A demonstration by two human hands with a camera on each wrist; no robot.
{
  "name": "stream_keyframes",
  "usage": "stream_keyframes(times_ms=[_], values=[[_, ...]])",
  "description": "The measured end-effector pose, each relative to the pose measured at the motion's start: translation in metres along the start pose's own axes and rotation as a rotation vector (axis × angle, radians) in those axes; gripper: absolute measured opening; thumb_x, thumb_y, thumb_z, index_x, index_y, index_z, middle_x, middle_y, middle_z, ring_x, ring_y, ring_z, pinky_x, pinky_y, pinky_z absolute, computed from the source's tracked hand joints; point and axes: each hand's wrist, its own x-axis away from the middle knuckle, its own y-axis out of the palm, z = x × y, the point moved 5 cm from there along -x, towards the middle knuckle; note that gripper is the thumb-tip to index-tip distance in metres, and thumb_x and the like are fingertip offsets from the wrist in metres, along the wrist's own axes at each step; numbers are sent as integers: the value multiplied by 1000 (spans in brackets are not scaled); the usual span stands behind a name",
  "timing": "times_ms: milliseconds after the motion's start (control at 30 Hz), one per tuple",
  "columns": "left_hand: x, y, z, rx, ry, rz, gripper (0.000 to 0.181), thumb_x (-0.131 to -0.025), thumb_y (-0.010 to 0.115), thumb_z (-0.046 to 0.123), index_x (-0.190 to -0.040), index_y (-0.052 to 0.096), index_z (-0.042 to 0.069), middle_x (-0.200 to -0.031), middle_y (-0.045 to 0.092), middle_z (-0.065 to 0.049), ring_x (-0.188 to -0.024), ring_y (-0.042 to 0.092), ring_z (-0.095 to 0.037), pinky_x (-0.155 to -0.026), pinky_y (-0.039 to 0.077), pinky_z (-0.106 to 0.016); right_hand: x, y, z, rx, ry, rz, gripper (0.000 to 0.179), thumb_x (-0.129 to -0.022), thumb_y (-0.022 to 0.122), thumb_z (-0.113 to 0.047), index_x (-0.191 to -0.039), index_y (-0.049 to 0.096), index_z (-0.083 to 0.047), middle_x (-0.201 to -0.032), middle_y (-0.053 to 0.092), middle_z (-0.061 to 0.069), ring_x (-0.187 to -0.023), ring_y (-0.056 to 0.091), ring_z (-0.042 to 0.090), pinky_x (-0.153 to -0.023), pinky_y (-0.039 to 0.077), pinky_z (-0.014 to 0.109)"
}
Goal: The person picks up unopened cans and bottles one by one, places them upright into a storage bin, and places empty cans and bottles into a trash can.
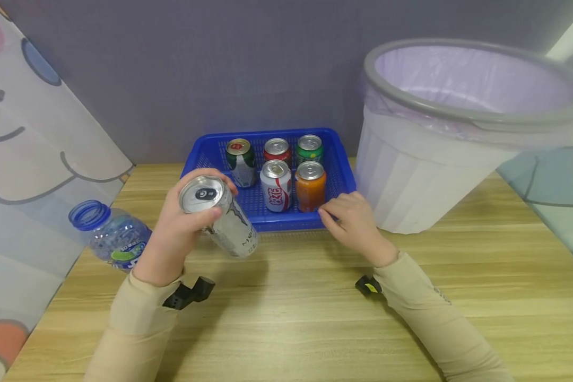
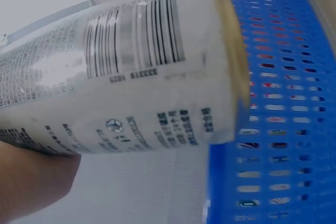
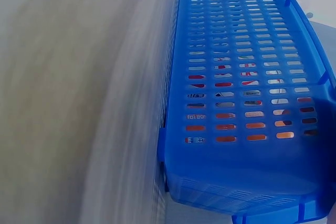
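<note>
My left hand (image 1: 181, 223) grips a tall white-and-grey Monster drink can (image 1: 229, 228) around its upper part. The can tilts, its silver top towards me and its base near the front of the blue basket (image 1: 286, 223). Its barcode side fills much of the left wrist view. At the basket's front right corner, my right hand (image 1: 355, 225) holds the rim with bent fingers; the right wrist view hardly shows this hand. Inside the basket stand a white-and-red can (image 1: 276, 191), an orange can (image 1: 310, 191), a dark green can (image 1: 241, 167), a red can (image 1: 277, 151) and a green can (image 1: 310, 150).
A large white bin (image 1: 410, 170) with a grey rim and purple liner stands right of the basket. To the left, beside my left forearm, is a clear bottle (image 1: 119, 239) with a blue neck. A grey panel (image 1: 267, 63) rises behind the wooden table (image 1: 286, 318).
</note>
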Motion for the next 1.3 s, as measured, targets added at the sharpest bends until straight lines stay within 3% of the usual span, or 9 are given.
stream_keyframes(times_ms=[267, 500, 633, 767, 867, 1067, 1300], values=[[-12, -1, 12, -8, 19, 109, 30, -74, 60, -8, -99, 64, 9, -93, 66, -4, -90, 59, -19, -78, 46, -29, 0, 0, -1, -1, -3, 5, 33, -92, 48, -26, -75, 68, -7, -67, 67, 2, -58, 54, 18, -59, 36, 34], [-23, -4, 10, -80, -77, 251, 33, -77, 58, -10, -101, 61, 12, -97, 64, -3, -92, 57, -20, -78, 45, -28, 0, -1, -1, 7, -7, 6, 34, -93, 47, -26, -74, 68, -7, -66, 66, 2, -57, 54, 19, -59, 36, 34], [-30, -9, 6, -67, -27, 298, 32, -78, 60, -9, -103, 61, 12, -98, 64, -3, -92, 56, -18, -76, 45, -27, 0, -2, -1, 6, -4, 7, 35, -93, 46, -26, -74, 68, -7, -66, 66, 3, -57, 54, 19, -59, 36, 34], [-35, -15, 2, -2, 64, 326, 31, -76, 76, 4, -103, 62, 12, -96, 66, -2, -91, 57, -17, -76, 43, -27, -1, -2, -2, 6, -4, 4, 34, -93, 46, -26, -74, 68, -7, -67, 67, 2, -58, 54, 19, -59, 36, 34], [-37, -20, -2, 40, 85, 358, 33, -75, 79, 9, -103, 63, 11, -96, 66, -2, -92, 58, -16, -78, 42, -28, -1, -2, -2, 7, -4, 0, 35, -93, 46, -26, -74, 68, -8, -66, 67, 2, -58, 54, 19, -59, 36, 34], [-39, -31, -16, -5, 3, 471, 33, -82, 57, -12, -99, 62, 16, -95, 65, 1, -91, 55, -16, -80, 42, -26, -1, -2, -2, 15, -3, -1, 37, -94, 45, -27, -73, 68, -8, -66, 66, 2, -57, 54, 19, -59, 37, 34], [-43, -43, -41, -115, -170, 567, 26, -84, 61, -3, -98, 58, 18, -94, 60, 4, -86, 53, -12, -78, 42, -27, 0, -1, -1, 18, 6, 0, 36, -92, 46, -27, -73, 68, -8, -66, 67, 2, -57, 54, 19, -59, 37, 34]])
